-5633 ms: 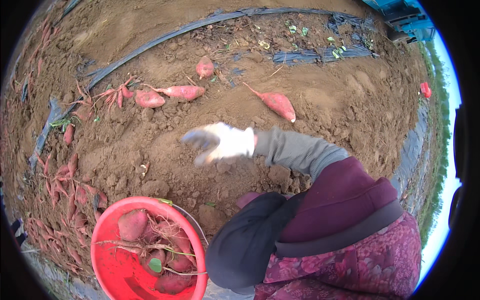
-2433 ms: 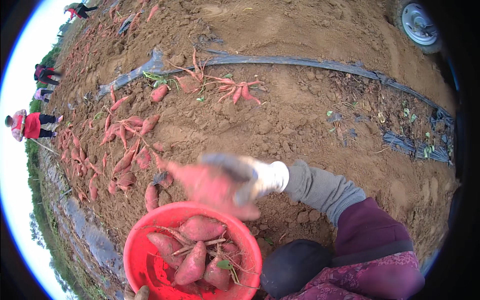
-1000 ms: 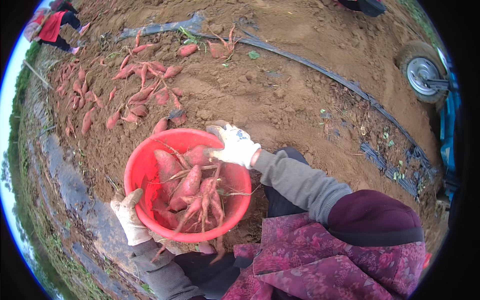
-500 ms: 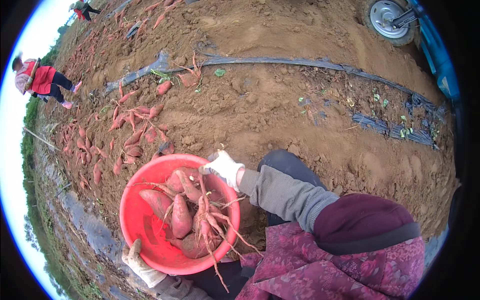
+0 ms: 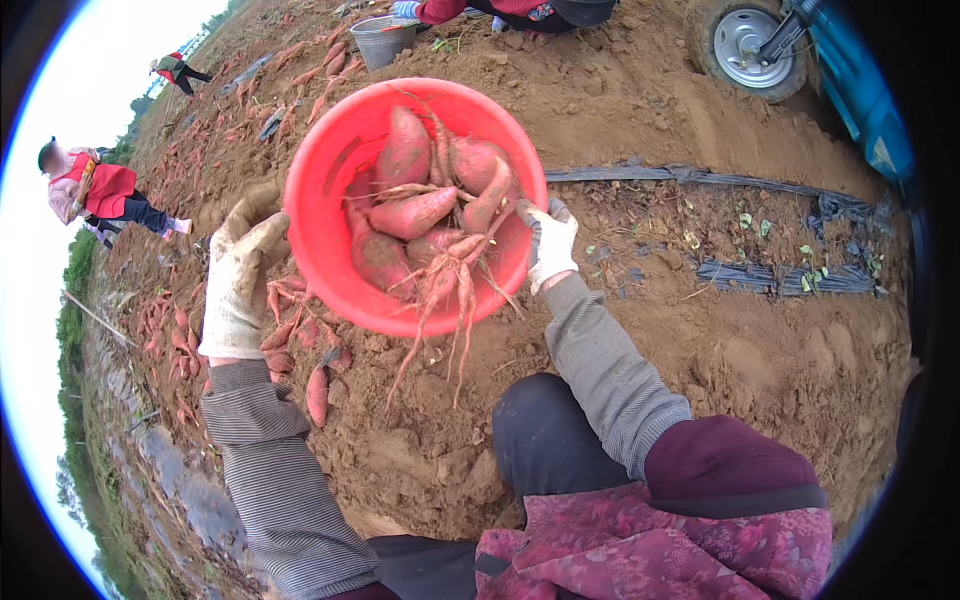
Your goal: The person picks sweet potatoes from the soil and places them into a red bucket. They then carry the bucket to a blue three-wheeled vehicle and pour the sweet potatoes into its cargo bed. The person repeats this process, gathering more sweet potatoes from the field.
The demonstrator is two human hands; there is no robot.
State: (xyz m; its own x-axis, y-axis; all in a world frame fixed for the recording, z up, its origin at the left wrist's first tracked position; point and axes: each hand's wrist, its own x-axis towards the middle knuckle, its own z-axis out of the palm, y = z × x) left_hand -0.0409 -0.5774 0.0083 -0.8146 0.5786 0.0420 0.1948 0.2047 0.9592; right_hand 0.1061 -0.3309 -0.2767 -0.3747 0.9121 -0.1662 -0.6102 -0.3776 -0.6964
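Observation:
A round red plastic basin (image 5: pixel 325 280) is held up in front of me, tilted so that its inside faces me. Several sweet potatoes (image 5: pixel 412 213) lie in it, soil still on their skins. A cluster with long thin roots (image 5: pixel 440 285) hangs over the near rim. My left hand (image 5: pixel 240 275), in a dirty white glove, grips the basin's left rim. On the right rim, my gloved right hand (image 5: pixel 553 240) is closed, its thumb over the edge and near a root.
Sweet potatoes (image 5: pixel 317 395) are strewn over the soil at left. A grey bucket (image 5: pixel 382 42) stands beyond the basin near a crouching person (image 5: pixel 445 8). Another person in a red apron (image 5: pixel 112 190) stands at far left. Black plastic film (image 5: pixel 690 174) crosses the ground; a blue vehicle's wheel (image 5: pixel 745 45) is at upper right.
Both my hands have lifted the basin away from my lap, forward and up, with the sweet potatoes in it. The bucket and the crouching person have come into view.

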